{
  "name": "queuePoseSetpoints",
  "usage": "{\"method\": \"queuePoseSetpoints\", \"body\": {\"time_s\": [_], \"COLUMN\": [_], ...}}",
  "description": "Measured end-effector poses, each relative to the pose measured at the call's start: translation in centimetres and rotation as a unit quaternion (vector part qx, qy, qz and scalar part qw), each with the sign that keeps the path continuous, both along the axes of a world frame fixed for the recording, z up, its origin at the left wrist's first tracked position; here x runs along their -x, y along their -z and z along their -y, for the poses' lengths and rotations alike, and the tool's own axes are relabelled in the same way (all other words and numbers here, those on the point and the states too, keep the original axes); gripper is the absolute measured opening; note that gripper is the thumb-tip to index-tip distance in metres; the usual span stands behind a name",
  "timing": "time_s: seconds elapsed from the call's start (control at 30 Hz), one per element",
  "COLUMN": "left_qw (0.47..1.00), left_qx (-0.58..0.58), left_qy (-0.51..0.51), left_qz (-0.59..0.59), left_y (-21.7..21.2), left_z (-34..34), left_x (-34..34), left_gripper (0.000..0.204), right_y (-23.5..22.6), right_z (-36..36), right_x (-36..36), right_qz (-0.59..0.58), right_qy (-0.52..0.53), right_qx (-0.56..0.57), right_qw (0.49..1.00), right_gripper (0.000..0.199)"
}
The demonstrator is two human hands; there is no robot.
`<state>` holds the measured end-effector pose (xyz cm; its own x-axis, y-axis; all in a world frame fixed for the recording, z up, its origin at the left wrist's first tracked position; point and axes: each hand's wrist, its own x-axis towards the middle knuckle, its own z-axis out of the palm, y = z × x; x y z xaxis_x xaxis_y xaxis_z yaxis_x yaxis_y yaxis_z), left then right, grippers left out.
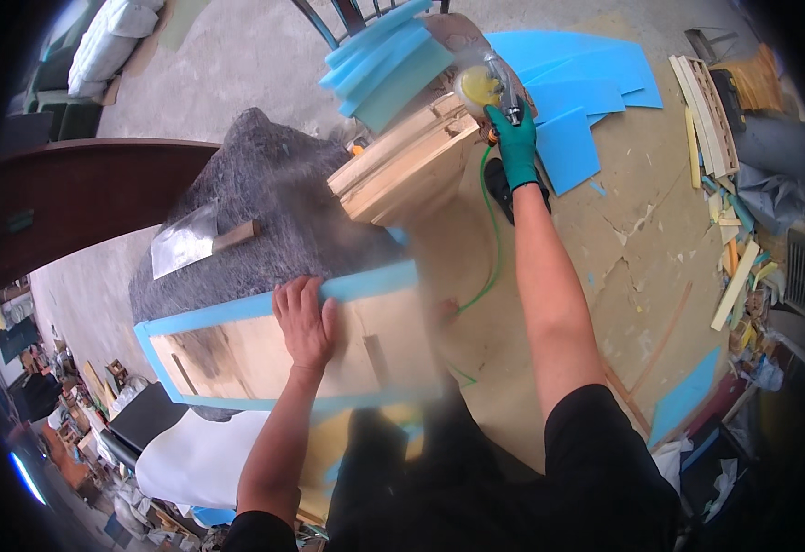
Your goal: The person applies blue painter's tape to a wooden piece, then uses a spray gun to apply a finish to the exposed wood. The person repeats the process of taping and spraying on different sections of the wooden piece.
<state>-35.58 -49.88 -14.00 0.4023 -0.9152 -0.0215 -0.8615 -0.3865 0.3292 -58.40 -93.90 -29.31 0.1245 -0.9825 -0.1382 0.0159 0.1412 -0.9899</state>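
Note:
My left hand (306, 322), bare, presses flat on a wooden panel edged with blue foam strips (237, 354), part of a furniture frame. My right hand (515, 143), in a green glove, is stretched far forward and grips a spray gun (487, 85) with a yellowish cup. The gun's nozzle is at the far wooden end of the frame (407, 166), next to a stack of blue foam pieces (388, 60). A green hose (492, 230) hangs from the gun down along my arm. A grey felt sheet (264, 193) covers the frame's left side.
A flat metal scraper with a wooden handle (195, 241) lies on the grey felt. Blue foam sheets (568, 83) lie on the brown board floor (623, 248). Wood slats and scraps (711, 110) pile up at right. A dark curved wooden piece (80, 198) stands at left.

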Motion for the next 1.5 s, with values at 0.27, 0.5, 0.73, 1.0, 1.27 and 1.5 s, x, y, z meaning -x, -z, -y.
{"method": "queuePoseSetpoints", "body": {"time_s": [0.27,0.5,0.73,1.0,1.27,1.5], "left_qw": [0.998,0.977,0.981,0.977,0.992,0.897], "left_qx": [0.032,0.104,0.12,-0.047,0.089,0.192], "left_qy": [0.029,-0.028,0.15,0.18,0.065,-0.066], "left_qz": [-0.052,-0.185,-0.024,0.108,-0.061,-0.393], "left_y": [-0.4,-2.1,4.2,17.3,4.7,-0.7], "left_z": [-0.3,1.1,24.8,37.0,35.1,31.5], "left_x": [-1.0,-2.9,-14.2,-19.3,-21.0,-19.3], "left_gripper": [0.061,0.047,0.021,0.035,0.026,0.028], "right_y": [-1.0,-2.9,-2.4,-3.5,-6.9,-6.9], "right_z": [-1.9,-2.5,-17.2,-46.3,-52.9,-43.7], "right_x": [1.4,2.9,11.1,22.0,21.2,16.1], "right_qz": [0.045,-0.023,0.008,-0.031,-0.048,-0.005], "right_qy": [0.019,-0.008,0.077,0.135,0.124,0.042], "right_qx": [-0.023,0.002,-0.089,-0.329,-0.385,-0.303], "right_qw": [0.999,1.0,0.993,0.934,0.913,0.952], "right_gripper": [0.08,0.072,0.059,0.049,0.044,0.041]}}
